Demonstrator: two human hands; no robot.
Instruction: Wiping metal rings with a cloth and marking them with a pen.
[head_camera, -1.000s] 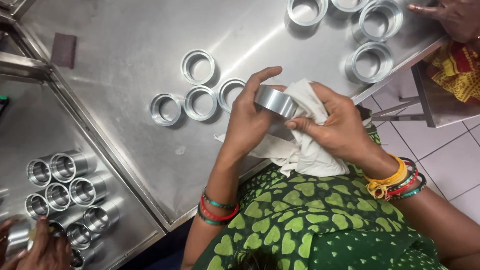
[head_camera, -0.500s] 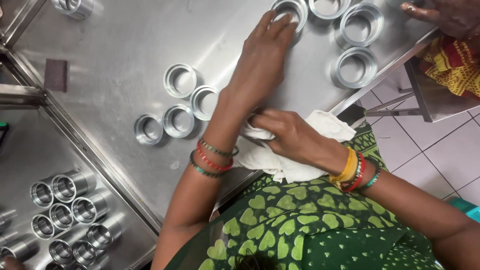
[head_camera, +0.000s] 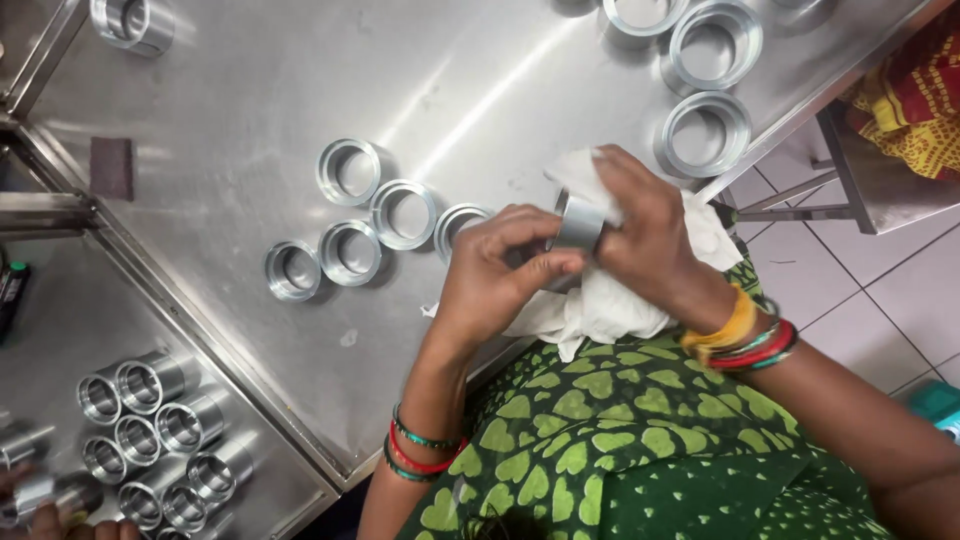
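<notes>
Gripping a short metal ring (head_camera: 578, 222) by its rim, left hand (head_camera: 497, 278) pinches it above the steel table (head_camera: 250, 90) edge — right hand (head_camera: 645, 235) presses a white cloth (head_camera: 610, 300) against it. Bore axis lies roughly level, open face toward the cloth. Risk: thin pinch, slick metal — a hard wipe could knock it floorward.

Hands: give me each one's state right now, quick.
Left hand: fingers closed around the metal ring.
Right hand: closed on the white cloth, pressing it against the same ring.
</notes>
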